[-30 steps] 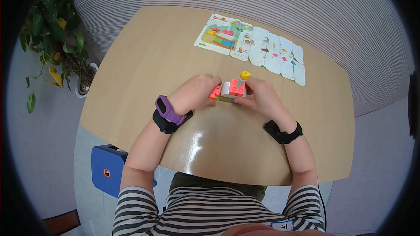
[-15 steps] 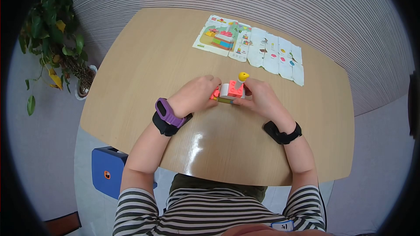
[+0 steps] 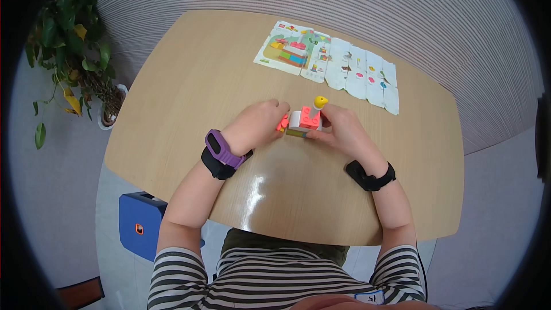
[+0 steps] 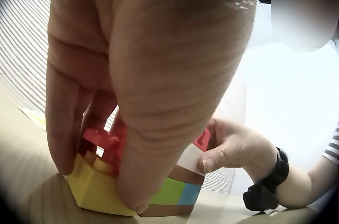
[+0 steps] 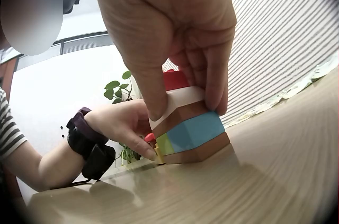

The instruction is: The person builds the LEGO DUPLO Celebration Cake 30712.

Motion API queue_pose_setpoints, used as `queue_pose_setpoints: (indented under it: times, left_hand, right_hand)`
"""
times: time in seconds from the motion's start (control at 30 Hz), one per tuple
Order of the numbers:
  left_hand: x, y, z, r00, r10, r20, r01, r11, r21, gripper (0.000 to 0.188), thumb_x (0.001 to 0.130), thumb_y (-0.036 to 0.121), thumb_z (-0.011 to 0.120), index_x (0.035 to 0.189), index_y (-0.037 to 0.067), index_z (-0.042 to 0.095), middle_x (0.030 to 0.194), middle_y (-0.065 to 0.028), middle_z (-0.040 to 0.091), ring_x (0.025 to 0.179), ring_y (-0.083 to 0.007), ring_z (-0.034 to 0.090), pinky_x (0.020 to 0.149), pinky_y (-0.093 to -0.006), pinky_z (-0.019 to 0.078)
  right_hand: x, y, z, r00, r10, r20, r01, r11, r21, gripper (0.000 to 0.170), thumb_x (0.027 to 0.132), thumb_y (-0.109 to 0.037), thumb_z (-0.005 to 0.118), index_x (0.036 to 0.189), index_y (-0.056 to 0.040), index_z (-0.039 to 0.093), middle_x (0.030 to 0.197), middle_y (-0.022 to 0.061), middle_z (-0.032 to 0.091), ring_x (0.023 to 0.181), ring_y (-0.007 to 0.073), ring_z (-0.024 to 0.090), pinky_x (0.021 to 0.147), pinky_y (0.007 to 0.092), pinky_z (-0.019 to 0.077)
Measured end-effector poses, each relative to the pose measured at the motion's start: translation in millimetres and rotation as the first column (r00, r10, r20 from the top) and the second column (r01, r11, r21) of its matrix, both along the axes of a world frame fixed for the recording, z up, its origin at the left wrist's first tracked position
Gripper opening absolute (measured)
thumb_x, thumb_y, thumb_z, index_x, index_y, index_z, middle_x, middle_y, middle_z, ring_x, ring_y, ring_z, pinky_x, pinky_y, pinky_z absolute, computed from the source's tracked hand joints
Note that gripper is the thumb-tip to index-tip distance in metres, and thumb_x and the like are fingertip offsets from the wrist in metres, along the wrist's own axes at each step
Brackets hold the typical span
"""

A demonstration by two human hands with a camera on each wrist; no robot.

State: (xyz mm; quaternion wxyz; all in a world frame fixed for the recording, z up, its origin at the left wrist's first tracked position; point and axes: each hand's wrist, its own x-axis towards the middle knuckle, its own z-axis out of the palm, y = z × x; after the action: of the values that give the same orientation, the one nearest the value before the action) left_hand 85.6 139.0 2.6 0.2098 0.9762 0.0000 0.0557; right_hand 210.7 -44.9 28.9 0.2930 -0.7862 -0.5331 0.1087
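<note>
A layered toy-brick cake (image 5: 193, 131) stands on the table in the middle, brown at the base, then blue and green, brown and white. On top sit a red studded brick (image 3: 310, 117) and a candle with a yellow flame (image 3: 321, 102). My right hand (image 3: 344, 127) grips the cake from the right, thumb on the near side and fingers on the far side. At its left end, my left hand (image 3: 258, 123) pinches a yellow brick (image 4: 98, 192) between thumb and fingers. A red piece (image 4: 103, 142) sits on that brick, partly hidden by the hand.
An unfolded instruction sheet (image 3: 327, 63) lies toward the far edge of the table (image 3: 172, 97), against a ribbed wall. A potted plant (image 3: 74, 51) stands beyond the left edge. Below that side is a blue box (image 3: 140, 224).
Both hands keep their holds in nearly the same place. Only slight shifts of the bricks and of the head view show.
</note>
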Motion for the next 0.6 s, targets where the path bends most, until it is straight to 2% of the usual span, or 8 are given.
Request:
queue_pose_setpoints:
  times: [0.13,0.6]
  left_hand:
    - [-1.4,-7.2,3.2,0.999,-0.032,0.037,0.033,0.998,-0.046,0.043,0.075,0.016,0.071,0.110,0.002,0.053,0.092,-0.0156,0.059,0.088,-0.0333,0.059,0.076,-0.0403,0.0492]
    - [1.5,-9.2,2.7,0.999,-0.031,0.021,0.031,0.999,-0.012,0.032,0.078,0.020,0.069,0.100,0.002,0.053,0.090,-0.0157,0.058,0.086,-0.0338,0.058,0.075,-0.0412,0.0486]
  right_hand:
    - [-1.7,-0.3,3.3,1.000,-0.001,0.003,0.001,1.000,-0.001,0.041,0.067,-0.016,0.079,0.097,-0.0002,0.057,0.082,0.0164,0.062,0.076,0.0335,0.061,0.065,0.0391,0.0487]
    - [1.3,-1.1,-1.6,1.000,0.022,0.000,-0.022,1.000,0.009,0.038,0.068,-0.017,0.078,0.093,-0.0001,0.054,0.080,0.0175,0.061,0.075,0.0352,0.060,0.065,0.0410,0.0475]
